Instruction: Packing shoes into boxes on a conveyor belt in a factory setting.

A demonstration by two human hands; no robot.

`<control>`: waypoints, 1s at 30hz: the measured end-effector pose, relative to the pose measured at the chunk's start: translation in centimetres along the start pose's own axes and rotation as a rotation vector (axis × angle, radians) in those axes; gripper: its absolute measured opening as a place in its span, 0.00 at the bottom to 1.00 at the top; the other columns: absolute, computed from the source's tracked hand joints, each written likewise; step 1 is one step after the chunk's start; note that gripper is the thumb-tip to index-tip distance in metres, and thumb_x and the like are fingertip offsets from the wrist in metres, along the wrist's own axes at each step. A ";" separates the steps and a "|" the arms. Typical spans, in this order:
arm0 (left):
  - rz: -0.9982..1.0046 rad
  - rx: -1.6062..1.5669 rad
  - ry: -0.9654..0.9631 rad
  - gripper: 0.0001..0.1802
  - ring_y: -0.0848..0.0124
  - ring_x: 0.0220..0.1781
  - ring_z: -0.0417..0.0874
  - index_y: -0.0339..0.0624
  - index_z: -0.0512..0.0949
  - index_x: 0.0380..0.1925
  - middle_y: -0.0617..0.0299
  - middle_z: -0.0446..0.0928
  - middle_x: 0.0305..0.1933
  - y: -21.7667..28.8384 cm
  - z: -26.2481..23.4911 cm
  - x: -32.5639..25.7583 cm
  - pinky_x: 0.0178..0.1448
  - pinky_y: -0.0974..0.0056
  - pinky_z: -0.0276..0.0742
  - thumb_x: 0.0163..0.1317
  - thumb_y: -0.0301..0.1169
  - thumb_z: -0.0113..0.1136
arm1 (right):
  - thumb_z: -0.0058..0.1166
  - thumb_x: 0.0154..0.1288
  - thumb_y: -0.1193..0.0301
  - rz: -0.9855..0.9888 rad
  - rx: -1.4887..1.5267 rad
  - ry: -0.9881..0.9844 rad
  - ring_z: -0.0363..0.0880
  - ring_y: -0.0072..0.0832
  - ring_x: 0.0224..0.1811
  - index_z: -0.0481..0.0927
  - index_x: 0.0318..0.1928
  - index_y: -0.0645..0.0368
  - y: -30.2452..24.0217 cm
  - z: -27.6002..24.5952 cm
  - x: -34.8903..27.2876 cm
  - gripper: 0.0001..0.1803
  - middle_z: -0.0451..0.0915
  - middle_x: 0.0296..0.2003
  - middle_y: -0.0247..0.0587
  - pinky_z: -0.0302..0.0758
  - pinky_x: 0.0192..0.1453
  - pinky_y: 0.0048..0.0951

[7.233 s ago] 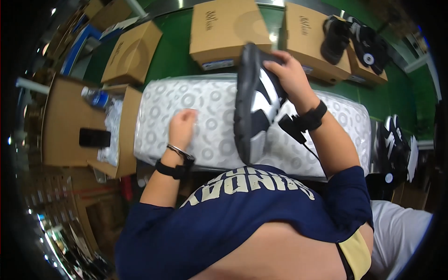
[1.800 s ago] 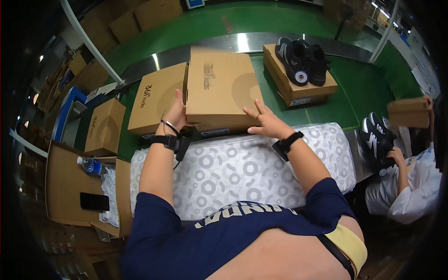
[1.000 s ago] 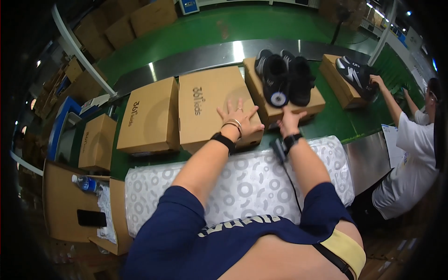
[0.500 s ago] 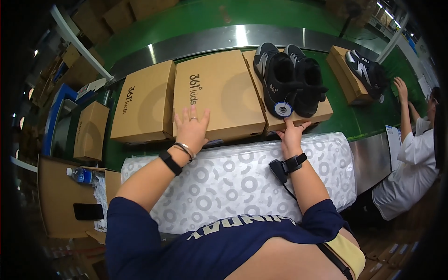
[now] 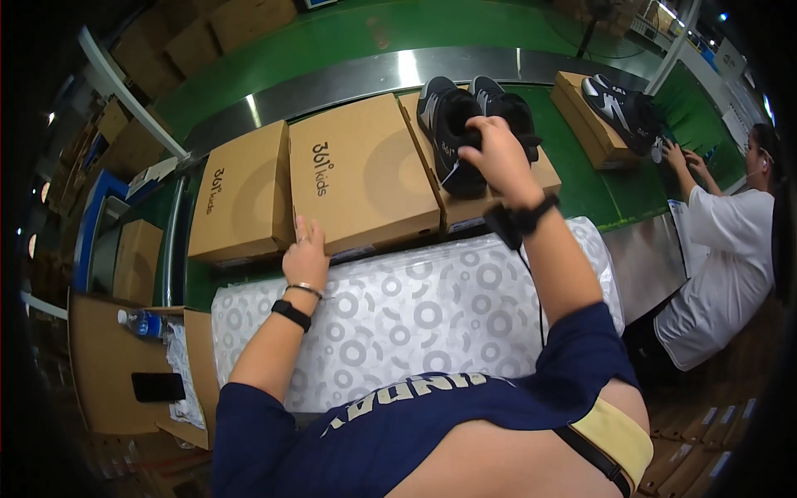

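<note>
A pair of black and grey sneakers (image 5: 446,124) rests on a closed brown shoebox (image 5: 544,178). My right hand (image 5: 502,166) is closed around the heel end of the sneakers, thumb and forefinger on the collars; its other fingers are partly hidden. With fingers stretched out, my left hand (image 5: 307,261) touches the near left corner of the middle shoebox (image 5: 365,170), close to the gap beside the left shoebox (image 5: 241,195). Below both hands lies a plastic-wrapped stack of white paper (image 5: 407,315) with grey ring patterns.
A green conveyor (image 5: 573,199) with a metal rail (image 5: 357,79) carries the boxes. At right, a co-worker's hands (image 5: 685,158) are by more sneakers (image 5: 618,112) on another shoebox (image 5: 581,124). An open carton (image 5: 108,365) at left has a bottle (image 5: 143,322) and a phone (image 5: 158,387).
My right hand has risen from the shoebox's front edge onto the sneakers' heels. My left hand has slid nearer, off the middle box's top to its corner. The small left box has shifted left.
</note>
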State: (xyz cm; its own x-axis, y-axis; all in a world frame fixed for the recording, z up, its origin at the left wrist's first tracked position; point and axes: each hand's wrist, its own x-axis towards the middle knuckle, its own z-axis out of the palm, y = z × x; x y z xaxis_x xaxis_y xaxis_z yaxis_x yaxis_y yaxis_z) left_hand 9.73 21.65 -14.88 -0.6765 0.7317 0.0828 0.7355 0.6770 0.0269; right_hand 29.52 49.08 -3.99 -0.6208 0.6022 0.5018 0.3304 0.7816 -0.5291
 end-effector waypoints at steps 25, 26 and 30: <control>-0.879 0.026 -0.066 0.42 0.57 0.70 0.40 0.36 0.51 0.61 0.46 0.49 0.66 -13.2 2.4 -22.8 0.68 0.49 0.35 0.55 0.56 0.43 | 0.60 0.48 0.66 0.476 0.613 -0.258 0.73 0.20 0.25 0.73 0.45 0.69 -7.3 10.7 -16.3 0.25 0.76 0.23 0.38 0.70 0.32 0.20; -0.864 0.042 -0.045 0.41 0.56 0.69 0.43 0.35 0.52 0.61 0.46 0.51 0.65 -13.1 2.3 -22.6 0.68 0.49 0.37 0.55 0.55 0.44 | 0.60 0.49 0.67 0.468 0.630 -0.213 0.74 0.20 0.26 0.73 0.45 0.69 -7.5 10.9 -16.5 0.24 0.77 0.24 0.39 0.71 0.32 0.20; -0.775 0.059 0.000 0.38 0.56 0.67 0.48 0.35 0.56 0.59 0.47 0.54 0.64 -12.9 2.3 -22.6 0.66 0.50 0.43 0.56 0.52 0.45 | 0.58 0.50 0.68 0.475 0.628 -0.202 0.76 0.21 0.26 0.72 0.46 0.68 -8.5 10.2 -16.6 0.23 0.79 0.25 0.43 0.71 0.33 0.20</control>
State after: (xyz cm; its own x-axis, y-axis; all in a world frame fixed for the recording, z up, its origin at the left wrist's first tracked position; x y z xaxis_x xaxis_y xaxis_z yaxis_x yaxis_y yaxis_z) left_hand 15.42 -3.40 -19.40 -0.9969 0.0480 0.0619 0.0495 0.9985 0.0234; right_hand 29.78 30.81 -14.79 -0.6510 0.7586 0.0257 0.1677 0.1767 -0.9699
